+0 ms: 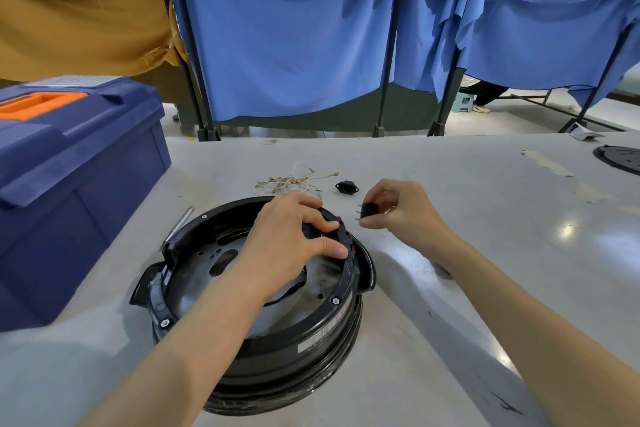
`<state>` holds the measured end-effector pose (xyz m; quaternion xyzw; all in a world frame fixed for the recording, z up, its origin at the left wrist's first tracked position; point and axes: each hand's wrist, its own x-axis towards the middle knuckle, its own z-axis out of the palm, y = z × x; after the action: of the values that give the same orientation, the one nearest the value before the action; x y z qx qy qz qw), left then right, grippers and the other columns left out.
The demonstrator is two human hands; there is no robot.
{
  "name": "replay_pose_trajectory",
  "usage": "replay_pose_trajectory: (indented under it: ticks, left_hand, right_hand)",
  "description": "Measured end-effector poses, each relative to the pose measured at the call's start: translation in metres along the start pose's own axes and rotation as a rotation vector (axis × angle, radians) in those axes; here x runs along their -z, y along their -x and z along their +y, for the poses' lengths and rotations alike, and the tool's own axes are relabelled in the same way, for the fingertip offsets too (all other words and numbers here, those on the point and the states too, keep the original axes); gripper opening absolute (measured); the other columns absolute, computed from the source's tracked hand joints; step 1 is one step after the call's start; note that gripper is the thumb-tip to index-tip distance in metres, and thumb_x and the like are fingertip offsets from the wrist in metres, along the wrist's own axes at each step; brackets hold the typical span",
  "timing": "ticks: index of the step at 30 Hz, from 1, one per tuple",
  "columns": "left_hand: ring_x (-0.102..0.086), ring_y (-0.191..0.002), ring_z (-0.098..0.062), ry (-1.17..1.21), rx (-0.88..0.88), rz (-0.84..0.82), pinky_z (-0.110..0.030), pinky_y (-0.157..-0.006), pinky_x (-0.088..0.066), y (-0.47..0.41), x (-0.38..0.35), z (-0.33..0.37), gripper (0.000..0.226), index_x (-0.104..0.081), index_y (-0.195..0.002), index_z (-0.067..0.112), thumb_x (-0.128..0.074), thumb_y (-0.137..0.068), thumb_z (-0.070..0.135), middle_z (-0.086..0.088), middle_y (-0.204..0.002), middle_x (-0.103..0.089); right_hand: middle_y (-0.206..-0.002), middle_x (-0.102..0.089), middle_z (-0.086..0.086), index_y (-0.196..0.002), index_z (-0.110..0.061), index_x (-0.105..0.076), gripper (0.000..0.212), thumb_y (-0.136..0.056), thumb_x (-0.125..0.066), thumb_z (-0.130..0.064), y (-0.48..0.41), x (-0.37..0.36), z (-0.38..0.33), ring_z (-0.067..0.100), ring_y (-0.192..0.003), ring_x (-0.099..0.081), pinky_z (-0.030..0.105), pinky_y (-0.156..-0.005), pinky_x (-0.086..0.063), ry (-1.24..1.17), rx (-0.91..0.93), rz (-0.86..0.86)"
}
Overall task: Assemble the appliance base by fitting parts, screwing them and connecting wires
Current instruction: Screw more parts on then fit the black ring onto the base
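A round black appliance base [277, 350] lies open side up on the grey table, with screws around its rim. My left hand [291, 236] reaches across it and grips the rim's right side, thumb and fingers around a black fitting there. Just right of the base, my right hand [398, 211] pinches a small black socket part [367, 210] whose metal pins point left toward the rim. A second black socket [347, 187] lies on the table behind. A bundle of short wires with brass terminals [291, 181] sits beyond the base.
A blue toolbox [69, 191] with an orange handle stands at the left. A screwdriver [180, 224] lies between it and the base. Another black round part [620, 158] sits at the far right table edge. Blue curtains on black stands hang behind the table.
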<state>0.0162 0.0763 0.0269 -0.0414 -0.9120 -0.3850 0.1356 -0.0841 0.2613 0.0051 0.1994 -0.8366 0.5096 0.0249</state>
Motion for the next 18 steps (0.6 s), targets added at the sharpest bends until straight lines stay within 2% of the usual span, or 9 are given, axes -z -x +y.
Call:
replay_pose_trajectory:
  ticks: [3, 5, 7, 10, 12, 16, 18]
  left_hand:
    - [-0.048, -0.117, -0.01, -0.008, 0.0, -0.019, -0.028, -0.099, -0.036, 0.0, 0.001, 0.0, 0.035, -0.077, -0.091, 0.027, -0.087, -0.059, 0.037, 0.012, -0.119, -0.059]
    - [-0.047, -0.117, -0.007, 0.001, 0.006, -0.024, -0.024, -0.096, -0.034, 0.0, 0.003, 0.0, 0.041, -0.077, -0.091, 0.028, -0.087, -0.054, 0.043, 0.015, -0.119, -0.058]
    - [-0.048, -0.117, -0.006, 0.003, -0.011, -0.029, -0.024, -0.096, -0.036, 0.001, 0.004, 0.002, 0.045, -0.077, -0.091, 0.028, -0.088, -0.05, 0.045, 0.017, -0.117, -0.058]
    - [-0.051, -0.114, -0.009, -0.021, -0.053, -0.037, -0.031, -0.1, -0.041, 0.003, 0.003, 0.003, 0.044, -0.077, -0.09, 0.029, -0.088, -0.05, 0.045, 0.016, -0.114, -0.061]
    - [-0.052, -0.114, -0.009, -0.022, -0.058, -0.039, -0.034, -0.101, -0.042, 0.003, 0.003, 0.003, 0.046, -0.077, -0.09, 0.03, -0.088, -0.049, 0.047, 0.015, -0.113, -0.061]
    - [-0.052, -0.115, -0.007, 0.002, -0.06, -0.048, -0.034, -0.101, -0.042, 0.005, 0.004, 0.004, 0.059, -0.077, -0.089, 0.035, -0.073, -0.039, 0.066, 0.017, -0.114, -0.062]
    - [-0.053, -0.114, -0.005, 0.017, -0.06, -0.054, -0.033, -0.101, -0.042, 0.005, 0.005, 0.004, 0.059, -0.076, -0.088, 0.038, -0.07, -0.037, 0.068, 0.017, -0.115, -0.062]
  right_hand:
    - [-0.074, -0.073, 0.013, -0.083, -0.005, -0.069, 0.018, -0.072, -0.082, 0.0, 0.016, 0.017, -0.022, 0.029, -0.066, -0.065, 0.031, -0.063, -0.056, -0.086, 0.056, -0.141]
    - [-0.076, -0.073, 0.012, -0.084, -0.005, -0.07, 0.016, -0.073, -0.082, -0.002, 0.023, 0.026, -0.033, 0.029, -0.067, -0.066, 0.028, -0.062, -0.056, -0.079, 0.094, -0.247]
    - [-0.077, -0.072, 0.011, -0.081, -0.006, -0.07, 0.015, -0.073, -0.081, -0.001, 0.026, 0.034, -0.041, 0.023, -0.068, -0.065, 0.025, -0.058, -0.053, -0.064, 0.096, -0.349]
    - [-0.079, -0.071, 0.013, -0.081, -0.003, -0.07, 0.014, -0.073, -0.081, 0.0, 0.028, 0.039, -0.044, 0.032, -0.076, -0.066, 0.026, -0.059, -0.054, -0.015, 0.076, -0.458]
    - [-0.078, -0.071, 0.013, -0.08, -0.001, -0.07, 0.014, -0.072, -0.081, 0.0, 0.029, 0.036, -0.044, 0.034, -0.076, -0.066, 0.027, -0.06, -0.055, 0.026, 0.078, -0.474]
    - [-0.072, -0.071, 0.008, -0.078, 0.0, -0.069, 0.016, -0.07, -0.082, 0.002, 0.03, 0.026, -0.041, 0.023, -0.063, -0.065, 0.027, -0.059, -0.054, 0.034, 0.067, -0.438]
    - [-0.072, -0.071, 0.009, -0.076, 0.0, -0.069, 0.016, -0.069, -0.083, 0.001, 0.029, 0.025, -0.04, 0.022, -0.063, -0.065, 0.026, -0.06, -0.055, 0.042, 0.065, -0.428]
